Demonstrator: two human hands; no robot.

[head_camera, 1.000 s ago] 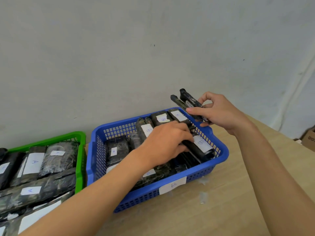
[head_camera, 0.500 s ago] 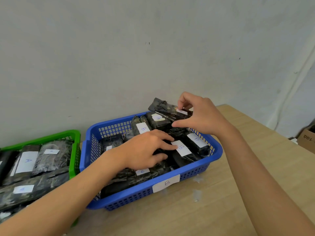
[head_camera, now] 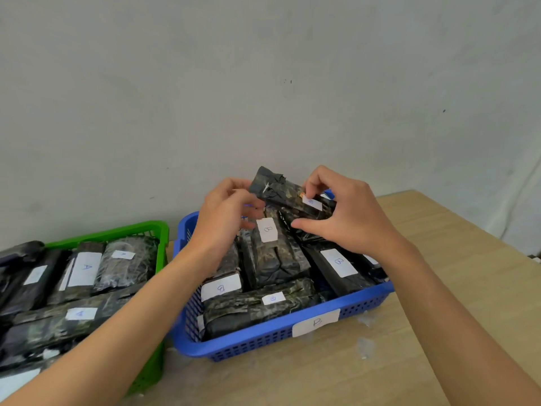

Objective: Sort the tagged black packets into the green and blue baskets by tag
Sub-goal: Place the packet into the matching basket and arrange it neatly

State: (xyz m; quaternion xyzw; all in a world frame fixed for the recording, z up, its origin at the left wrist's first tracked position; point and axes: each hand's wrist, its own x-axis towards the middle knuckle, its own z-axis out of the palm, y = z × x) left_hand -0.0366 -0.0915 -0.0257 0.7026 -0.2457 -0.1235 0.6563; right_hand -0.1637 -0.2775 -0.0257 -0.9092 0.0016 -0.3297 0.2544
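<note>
A black packet with a small white tag is held up over the back of the blue basket. My right hand grips its right end between thumb and fingers. My left hand holds its left end, fingers curled. The blue basket carries a "B" label on its front wall and is packed with several black packets tagged B. To the left stands the green basket, filled with several black packets tagged A.
Both baskets stand on a light wooden table pushed against a pale wall. Bits of torn plastic lie on the table in front of the blue basket. The table's right edge runs diagonally at the far right.
My left hand has come up out of the blue basket to the lifted packet's left end. My right hand brought the packet lower and nearer. The camera has moved closer.
</note>
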